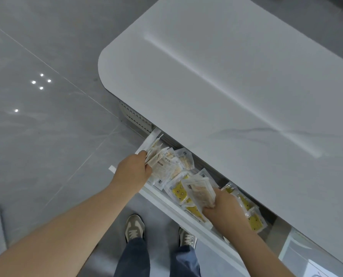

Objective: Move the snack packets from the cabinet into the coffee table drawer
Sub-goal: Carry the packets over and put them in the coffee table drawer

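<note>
The snack packets (160, 162) fan over the open drawer (166, 199), which runs ten to four o'clock under the coffee table (226, 86), my left hand (134, 169) gripping one bunch at the ten end, my right hand (224, 207) another nearer four.

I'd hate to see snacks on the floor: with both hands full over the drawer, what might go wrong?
The left hand grips a fanned bunch of packets at the drawer's end; one may slip to the floor. Yellow packets already pile up inside, so they may snag under the tabletop on closing.
</note>
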Motion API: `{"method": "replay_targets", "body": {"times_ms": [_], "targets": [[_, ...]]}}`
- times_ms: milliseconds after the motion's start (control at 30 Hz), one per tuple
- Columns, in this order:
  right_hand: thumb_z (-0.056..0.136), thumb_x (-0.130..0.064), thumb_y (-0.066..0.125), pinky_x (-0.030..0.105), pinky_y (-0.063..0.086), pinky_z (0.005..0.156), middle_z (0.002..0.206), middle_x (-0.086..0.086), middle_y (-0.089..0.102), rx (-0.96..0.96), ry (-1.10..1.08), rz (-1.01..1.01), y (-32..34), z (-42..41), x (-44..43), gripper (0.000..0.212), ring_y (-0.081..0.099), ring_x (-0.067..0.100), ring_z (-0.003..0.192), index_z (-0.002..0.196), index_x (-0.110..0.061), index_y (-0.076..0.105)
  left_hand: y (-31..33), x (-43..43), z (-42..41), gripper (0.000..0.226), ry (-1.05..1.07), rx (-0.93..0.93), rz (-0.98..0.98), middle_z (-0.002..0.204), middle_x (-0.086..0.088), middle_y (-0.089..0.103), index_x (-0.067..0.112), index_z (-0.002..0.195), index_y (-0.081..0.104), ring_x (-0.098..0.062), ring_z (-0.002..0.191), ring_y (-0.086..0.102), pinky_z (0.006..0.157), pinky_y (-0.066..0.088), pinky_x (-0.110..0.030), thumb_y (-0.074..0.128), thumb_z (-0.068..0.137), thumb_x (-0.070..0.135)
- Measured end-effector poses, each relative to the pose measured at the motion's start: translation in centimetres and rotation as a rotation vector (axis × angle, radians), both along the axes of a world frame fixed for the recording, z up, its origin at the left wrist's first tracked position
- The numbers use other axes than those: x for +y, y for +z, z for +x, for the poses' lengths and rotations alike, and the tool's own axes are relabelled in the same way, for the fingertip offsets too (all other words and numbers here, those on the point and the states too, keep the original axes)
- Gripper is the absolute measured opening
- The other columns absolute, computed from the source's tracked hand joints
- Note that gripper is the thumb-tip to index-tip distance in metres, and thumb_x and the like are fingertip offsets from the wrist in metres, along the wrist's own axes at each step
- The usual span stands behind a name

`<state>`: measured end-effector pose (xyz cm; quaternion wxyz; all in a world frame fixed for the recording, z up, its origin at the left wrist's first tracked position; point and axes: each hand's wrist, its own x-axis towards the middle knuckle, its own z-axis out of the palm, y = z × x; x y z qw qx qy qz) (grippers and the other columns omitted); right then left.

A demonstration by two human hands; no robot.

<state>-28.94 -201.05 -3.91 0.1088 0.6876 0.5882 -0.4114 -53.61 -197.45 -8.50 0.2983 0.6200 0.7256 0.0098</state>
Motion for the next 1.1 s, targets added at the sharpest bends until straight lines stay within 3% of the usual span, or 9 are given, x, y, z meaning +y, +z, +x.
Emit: {"method": "replay_targets", "body": {"times_ms": [200, 367, 533, 633, 767, 933, 1100], "targets": [[0.076, -0.015, 0.058, 0.032, 0.052, 0.057, 0.070, -0.003, 0.058, -0.004, 0.043, 0.002, -4.0, -0.2, 1.1, 0.009, 0.060, 0.016, 0.064, 0.081, -0.022, 0.053, -4.0, 2.0, 0.5, 0.008, -0.024, 0.072, 0.065, 0.064, -0.003, 0.042, 0.006, 0.091, 0.049, -0.023, 0.057, 0.044, 0.043, 0.021, -0.025, 0.050, 0.091, 0.013], [0.077, -0.015, 0.060, 0.033, 0.057, 0.059, 0.079, -0.002, 0.062, 0.023, 0.014, 0.012, -6.4, -0.3, 2.4, 0.014, 0.063, 0.017, 0.070, 0.088, -0.021, 0.054, -6.7, 3.4, 0.9, 0.009, -0.085, 0.089, 0.063, 0.060, 0.003, 0.031, 0.003, 0.098, 0.051, -0.019, 0.054, 0.039, 0.042, 0.020, -0.025, 0.049, 0.091, 0.009], [0.078, -0.014, 0.060, 0.032, 0.057, 0.059, 0.076, -0.005, 0.061, 0.031, 0.012, 0.025, -8.0, -0.2, 2.8, 0.018, 0.063, 0.015, 0.069, 0.082, -0.026, 0.048, -8.2, 4.0, 2.0, 0.020, -0.109, 0.166, -0.002, 0.085, -0.011, 0.055, 0.001, 0.111, 0.052, -0.027, 0.071, 0.056, 0.057, 0.035, -0.028, 0.049, 0.093, 0.010], [0.079, -0.016, 0.061, 0.033, 0.058, 0.062, 0.083, -0.002, 0.064, 0.017, 0.022, 0.002, -8.6, -0.1, 2.6, 0.017, 0.064, 0.017, 0.074, 0.087, -0.026, 0.050, -9.1, 3.8, 2.1, 0.025, -0.119, 0.205, -0.035, 0.102, -0.016, 0.060, 0.002, 0.117, 0.051, -0.031, 0.087, 0.062, 0.065, 0.042, -0.032, 0.048, 0.094, 0.010], [0.079, -0.016, 0.060, 0.035, 0.059, 0.061, 0.083, -0.002, 0.065, -0.002, 0.033, -0.018, -9.1, 0.3, 2.4, 0.016, 0.065, 0.017, 0.073, 0.089, -0.025, 0.053, -10.2, 3.1, 2.1, 0.022, -0.127, 0.176, -0.124, 0.100, -0.012, 0.059, 0.006, 0.113, 0.052, -0.027, 0.087, 0.061, 0.069, 0.044, -0.030, 0.052, 0.094, 0.016], [0.079, -0.016, 0.060, 0.037, 0.059, 0.061, 0.083, -0.001, 0.064, 0.002, 0.033, -0.032, -9.3, 0.5, 2.7, 0.017, 0.065, 0.017, 0.073, 0.086, -0.026, 0.048, -10.8, 2.7, 2.5, 0.023, -0.217, 0.188, -0.174, 0.102, -0.008, 0.060, 0.007, 0.114, 0.052, -0.020, 0.079, 0.056, 0.063, 0.041, -0.024, 0.048, 0.097, 0.023], [0.079, -0.016, 0.060, 0.037, 0.059, 0.062, 0.085, -0.001, 0.065, 0.014, 0.017, -0.020, -9.4, 0.4, 3.0, 0.016, 0.065, 0.018, 0.074, 0.086, -0.025, 0.049, -10.8, 2.3, 2.8, 0.033, -0.267, 0.127, -0.205, 0.108, -0.009, 0.055, 0.011, 0.118, 0.051, -0.024, 0.091, 0.061, 0.074, 0.054, -0.033, 0.051, 0.093, 0.033]]}}
